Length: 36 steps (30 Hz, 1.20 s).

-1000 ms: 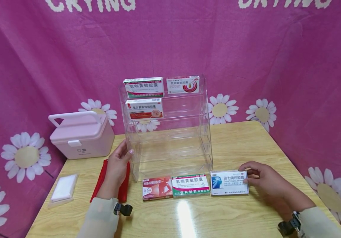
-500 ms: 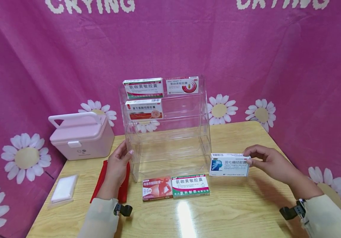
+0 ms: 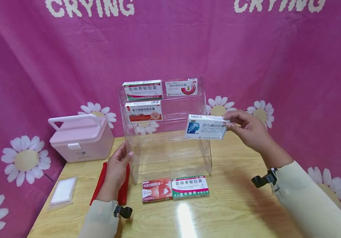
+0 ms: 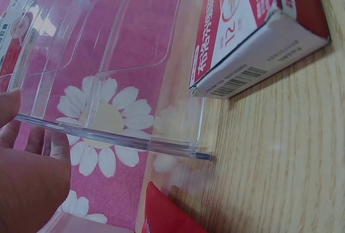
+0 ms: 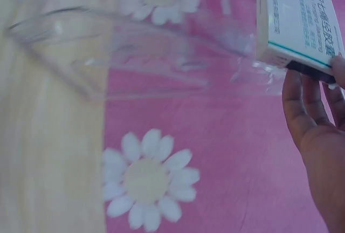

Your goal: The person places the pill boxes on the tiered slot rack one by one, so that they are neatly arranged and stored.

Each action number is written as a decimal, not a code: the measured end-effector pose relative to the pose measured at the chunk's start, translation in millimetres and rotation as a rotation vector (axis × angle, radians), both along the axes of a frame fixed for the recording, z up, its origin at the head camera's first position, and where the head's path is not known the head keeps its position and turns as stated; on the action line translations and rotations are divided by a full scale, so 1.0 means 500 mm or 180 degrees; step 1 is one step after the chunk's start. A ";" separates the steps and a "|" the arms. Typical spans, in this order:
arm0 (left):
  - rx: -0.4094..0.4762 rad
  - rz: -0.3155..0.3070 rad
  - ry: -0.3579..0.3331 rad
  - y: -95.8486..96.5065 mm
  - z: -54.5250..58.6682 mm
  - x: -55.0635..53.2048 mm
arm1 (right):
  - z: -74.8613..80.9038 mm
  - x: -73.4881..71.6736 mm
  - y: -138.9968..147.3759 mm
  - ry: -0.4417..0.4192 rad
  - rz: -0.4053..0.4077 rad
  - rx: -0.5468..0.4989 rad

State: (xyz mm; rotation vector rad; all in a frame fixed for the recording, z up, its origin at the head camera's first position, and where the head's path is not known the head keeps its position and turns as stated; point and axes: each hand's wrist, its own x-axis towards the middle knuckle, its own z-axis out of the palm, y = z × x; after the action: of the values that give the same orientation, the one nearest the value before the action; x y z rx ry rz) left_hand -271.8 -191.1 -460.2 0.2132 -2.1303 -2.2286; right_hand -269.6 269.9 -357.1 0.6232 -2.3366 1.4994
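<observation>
My right hand (image 3: pixel 249 132) pinches a white-and-blue medicine box (image 3: pixel 206 127) by its right end, in the air before the right side of a clear acrylic display rack (image 3: pixel 170 155). The right wrist view shows the thumb on the front of this box (image 5: pixel 302 28) and fingers behind it. My left hand (image 3: pixel 117 173) grips the rack's left side edge, thumb in front and fingers behind, as the left wrist view shows. The rack carries a green-and-white box (image 3: pixel 143 91) and a white box with red rings (image 3: pixel 182 88) on top, and an orange-and-white box (image 3: pixel 144 111) one tier lower.
On the table (image 3: pixel 232 211) before the rack lie a red medicine box (image 3: pixel 157 190) and a green-white one (image 3: pixel 190 187), side by side. A pink handled case (image 3: pixel 82 138), a red cloth (image 3: pixel 123 190) and a white packet (image 3: pixel 63 191) are at the left. A pink curtain (image 3: pixel 170 43) hangs behind.
My right hand has lifted the white-and-blue box off the table, up and leftward to the rack's right side. The left hand stays on the rack's edge.
</observation>
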 end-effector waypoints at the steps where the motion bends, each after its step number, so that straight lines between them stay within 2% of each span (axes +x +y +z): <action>1: -0.0005 -0.0001 0.0002 0.000 -0.001 0.000 | 0.009 -0.009 -0.010 0.0023 -0.0025 -0.0043; 6: -0.0004 -0.0007 0.0007 0.000 -0.003 0.000 | 0.059 -0.051 -0.063 0.0095 -0.0163 -0.0276; 11: 0.0054 -0.0002 -0.0006 0.001 -0.004 -0.003 | 0.099 -0.093 -0.104 0.0198 -0.0181 -0.0440; 21: 0.0046 0.0017 -0.0003 0.000 -0.004 -0.004 | 0.138 -0.150 -0.147 0.0008 -0.0291 -0.0541; 28: 0.0014 -0.0025 0.0040 0.005 -0.007 -0.005 | 0.129 -0.163 -0.149 0.0023 -0.0559 -0.0154; 32: -0.0012 -0.0018 0.0025 0.006 -0.003 -0.005 | 0.122 -0.164 -0.156 0.0236 -0.0608 0.0032; 36: -0.0036 0.0017 -0.0018 0.003 0.002 -0.001 | 0.120 -0.165 -0.171 0.0484 -0.0716 0.0488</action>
State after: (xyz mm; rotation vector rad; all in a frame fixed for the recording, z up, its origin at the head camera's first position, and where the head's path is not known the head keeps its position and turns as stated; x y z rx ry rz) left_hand -272.1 -189.8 -459.1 0.2248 -2.1420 -2.2153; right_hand -351.9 184.4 -297.0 0.4733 -2.3296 1.1436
